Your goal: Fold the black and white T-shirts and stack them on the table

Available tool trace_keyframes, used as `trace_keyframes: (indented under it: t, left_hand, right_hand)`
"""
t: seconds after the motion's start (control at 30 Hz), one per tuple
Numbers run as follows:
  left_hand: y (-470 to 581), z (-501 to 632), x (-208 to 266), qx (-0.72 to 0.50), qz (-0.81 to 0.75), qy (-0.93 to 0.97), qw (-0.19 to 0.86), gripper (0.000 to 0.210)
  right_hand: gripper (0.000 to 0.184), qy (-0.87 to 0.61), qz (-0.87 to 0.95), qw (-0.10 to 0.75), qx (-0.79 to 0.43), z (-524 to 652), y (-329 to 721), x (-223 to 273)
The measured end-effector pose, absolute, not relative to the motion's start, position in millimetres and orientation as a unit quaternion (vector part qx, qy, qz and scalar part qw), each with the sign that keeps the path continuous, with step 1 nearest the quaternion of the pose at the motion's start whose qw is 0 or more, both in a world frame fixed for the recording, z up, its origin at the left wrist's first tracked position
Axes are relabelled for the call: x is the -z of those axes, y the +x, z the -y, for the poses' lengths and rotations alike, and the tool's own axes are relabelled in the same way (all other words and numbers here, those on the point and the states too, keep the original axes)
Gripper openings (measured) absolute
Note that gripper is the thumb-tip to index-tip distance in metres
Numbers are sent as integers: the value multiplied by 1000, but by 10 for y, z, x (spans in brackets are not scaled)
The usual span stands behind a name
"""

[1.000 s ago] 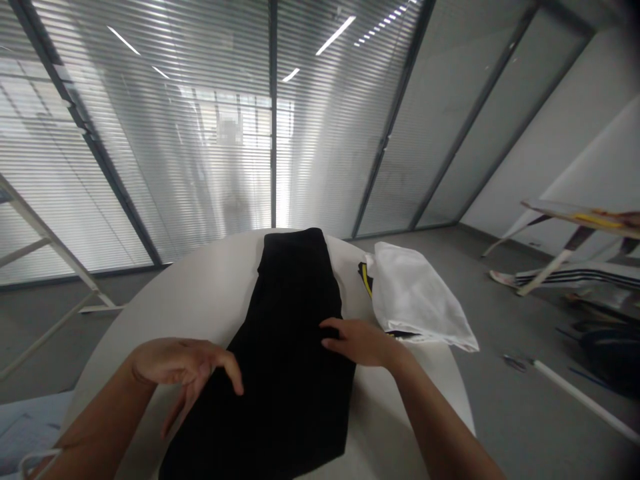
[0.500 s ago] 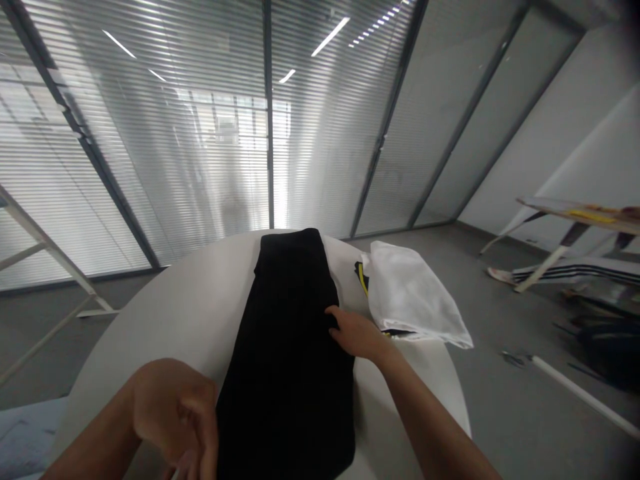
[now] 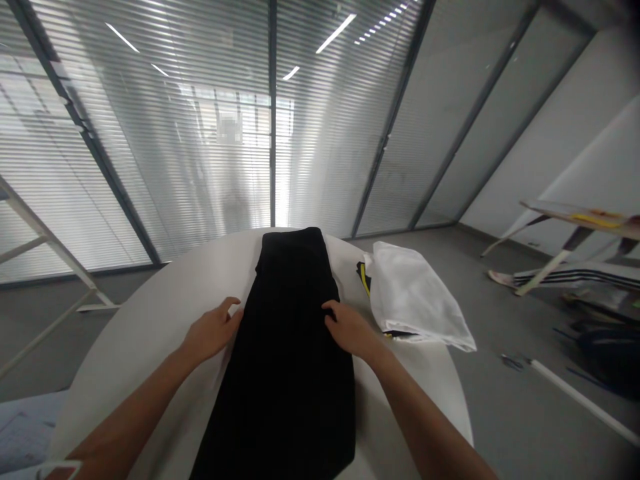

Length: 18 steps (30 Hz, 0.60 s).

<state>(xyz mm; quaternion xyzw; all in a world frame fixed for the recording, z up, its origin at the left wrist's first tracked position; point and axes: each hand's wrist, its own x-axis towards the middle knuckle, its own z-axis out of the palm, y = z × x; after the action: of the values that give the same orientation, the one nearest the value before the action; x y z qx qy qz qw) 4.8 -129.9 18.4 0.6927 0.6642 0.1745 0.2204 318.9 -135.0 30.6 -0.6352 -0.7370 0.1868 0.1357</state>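
A pair of black trousers (image 3: 290,360), folded lengthwise, stretches over a round white table (image 3: 150,333) from its far edge toward me. My left hand (image 3: 213,331) is at the left edge of the cloth, about halfway along, with thumb and fingers apart. Opposite it, my right hand (image 3: 350,327) rests on the right edge, its fingertips lying on the fabric and slightly parted. To the right of that hand lies a folded white garment (image 3: 417,290), with a black and yellow piece (image 3: 365,277) showing from under it.
Glass partition walls with blinds (image 3: 220,167) stand behind the table. A white metal frame (image 3: 60,247) is at the left. On the right are a wooden-topped table (image 3: 580,213), a white pole (image 3: 583,400) on the floor, and a person's striped trouser leg (image 3: 570,275).
My left hand has moved forward from the near left and opened beside the cloth. The trousers' near left edge now spreads further left. My right hand stays nearly in place.
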Motion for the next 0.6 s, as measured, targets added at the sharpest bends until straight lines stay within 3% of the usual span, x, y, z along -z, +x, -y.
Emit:
trace_keyframes:
  t: [0.2,0.37,0.6]
  left_hand:
    - [320,1109,-49,-240,-588,772,34,46]
    - [380,820,75,-174,-526,831,55,53]
    - [324,500,238,-76,-570,816,57,61]
  right_hand:
    - [39,-670,716,158,-120,1388,2991,-164]
    - [53,-646,737,164,-112,1342,2906,-77]
    - [51,-622,731,215,-180,984,2846,-94]
